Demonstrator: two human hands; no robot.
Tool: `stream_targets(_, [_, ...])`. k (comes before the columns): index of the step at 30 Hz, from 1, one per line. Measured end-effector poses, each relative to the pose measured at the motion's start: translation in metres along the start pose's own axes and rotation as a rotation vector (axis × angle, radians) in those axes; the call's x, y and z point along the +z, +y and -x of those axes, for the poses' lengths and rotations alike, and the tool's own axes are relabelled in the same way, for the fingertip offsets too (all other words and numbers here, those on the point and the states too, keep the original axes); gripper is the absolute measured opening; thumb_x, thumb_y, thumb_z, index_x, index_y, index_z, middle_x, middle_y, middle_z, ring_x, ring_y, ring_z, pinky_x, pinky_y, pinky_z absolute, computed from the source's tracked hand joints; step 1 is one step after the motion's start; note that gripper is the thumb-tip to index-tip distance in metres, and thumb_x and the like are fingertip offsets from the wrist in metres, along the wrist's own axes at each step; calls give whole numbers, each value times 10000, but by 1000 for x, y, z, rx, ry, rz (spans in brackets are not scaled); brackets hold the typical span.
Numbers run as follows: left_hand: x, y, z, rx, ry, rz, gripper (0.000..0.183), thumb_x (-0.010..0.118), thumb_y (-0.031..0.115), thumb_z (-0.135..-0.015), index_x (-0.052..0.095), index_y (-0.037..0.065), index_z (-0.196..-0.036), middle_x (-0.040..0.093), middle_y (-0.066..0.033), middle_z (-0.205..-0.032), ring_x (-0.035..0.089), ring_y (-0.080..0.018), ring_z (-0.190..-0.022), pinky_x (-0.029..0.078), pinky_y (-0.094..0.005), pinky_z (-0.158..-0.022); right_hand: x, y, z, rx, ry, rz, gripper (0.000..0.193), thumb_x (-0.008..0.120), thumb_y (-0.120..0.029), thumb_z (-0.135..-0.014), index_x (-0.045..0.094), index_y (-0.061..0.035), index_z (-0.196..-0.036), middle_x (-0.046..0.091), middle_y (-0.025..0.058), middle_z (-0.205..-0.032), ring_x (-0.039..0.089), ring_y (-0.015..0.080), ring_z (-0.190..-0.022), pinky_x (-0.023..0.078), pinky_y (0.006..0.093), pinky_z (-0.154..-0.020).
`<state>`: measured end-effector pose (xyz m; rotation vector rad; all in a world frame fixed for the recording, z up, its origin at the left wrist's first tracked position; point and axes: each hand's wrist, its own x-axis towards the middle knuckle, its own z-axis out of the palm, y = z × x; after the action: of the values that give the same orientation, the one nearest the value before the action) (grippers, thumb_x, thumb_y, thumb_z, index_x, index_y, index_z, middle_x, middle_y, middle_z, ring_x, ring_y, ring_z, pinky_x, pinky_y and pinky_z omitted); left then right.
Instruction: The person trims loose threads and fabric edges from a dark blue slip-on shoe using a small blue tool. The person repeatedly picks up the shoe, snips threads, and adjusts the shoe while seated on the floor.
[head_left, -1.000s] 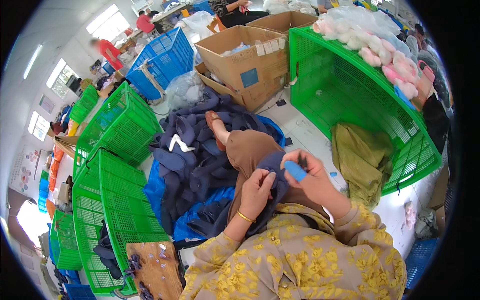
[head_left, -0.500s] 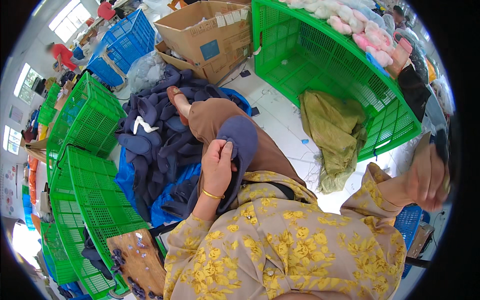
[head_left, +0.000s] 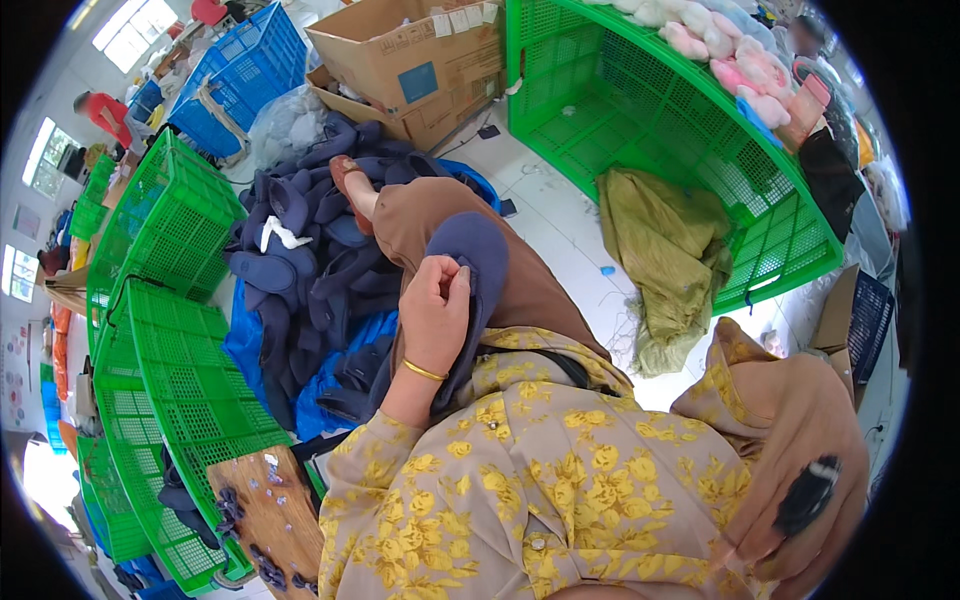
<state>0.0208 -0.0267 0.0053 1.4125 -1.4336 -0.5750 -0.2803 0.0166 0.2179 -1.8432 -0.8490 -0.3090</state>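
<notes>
A navy-blue slipper point(head_left: 470, 240) rests on my brown-trousered leg, sole side up as far as I can tell. My left hand point(head_left: 437, 305) is closed on its edge, thumb and forefinger pinched at the upper part; a bit of the slipper lies hidden under the fingers. Off to the lower right, my right hand point(head_left: 785, 530) is smeared by motion. A small black object point(head_left: 808, 495) shows against it, too blurred to name, and its fingers cannot be made out. Beyond my left hand lies a heap of navy slippers point(head_left: 330, 270) on blue sheeting.
Green plastic crates point(head_left: 200, 370) line the left, and a larger green crate point(head_left: 620, 130) lies at the far right, a crumpled olive sack point(head_left: 665, 265) against it. A wooden board point(head_left: 265, 500) holding small dark bows is at lower left. A cardboard box point(head_left: 410, 70) stands behind the heap.
My right hand has swung from the far right edge down and inward, a black object now showing at it. My left hand keeps its grip on the slipper; the view has shifted slightly.
</notes>
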Motion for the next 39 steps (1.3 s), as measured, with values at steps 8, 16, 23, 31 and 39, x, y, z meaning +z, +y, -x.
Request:
stream_targets(8, [-14, 14, -5, 53, -238, -13, 85, 709, 66, -840, 666, 1, -806, 568, -54, -815, 550, -139, -652, 468, -257, -633, -7, 47, -12, -76, -48, 25, 204, 532, -183, -945, 631, -15, -1004, 643, 138, -974, 637, 297, -848, 526, 435, -740])
stream_targets(16, [-42, 7, -3, -255, -388, 398, 47, 649, -23, -889, 666, 11, -917, 664, -8, -1025, 578, -57, -876, 458, -199, -776, -28, 204, 45, 696, 914, 742, 233, 604, -2, -843, 662, -83, -1054, 638, 97, -885, 620, 288, -790, 484, 335, -677])
stream_targets(23, [-57, 12, -13, -365, -505, 560, 51, 598, 59, -954, 621, 50, -999, 669, -20, -1028, 589, -72, -918, 475, -234, -802, -30, 239, 51, 841, 752, 830, 308, 625, 0, -764, 668, -147, -1032, 554, 77, -794, 601, 319, -746, 475, 414, -656])
stream_targets(31, [-47, 1, -15, -499, -426, 626, 36, 591, 64, -961, 619, 66, -984, 693, -43, -1036, 621, -94, -914, 467, -231, -786, -26, 266, 59, 511, 1226, 592, 129, 647, -101, -864, 658, -108, -992, 634, 75, -868, 558, 247, -659, 434, 352, -579])
stream_targets(39, [-62, -9, -17, -619, -473, 951, 80, 562, 101, -980, 575, 65, -1050, 662, -204, -1161, 643, -259, -1063, 509, -344, -891, -17, 255, 188, 92, 2161, -991, 87, 499, -162, -1013, 557, -100, -1031, 374, -40, -609, 287, 70, -459, 241, 239, -434])
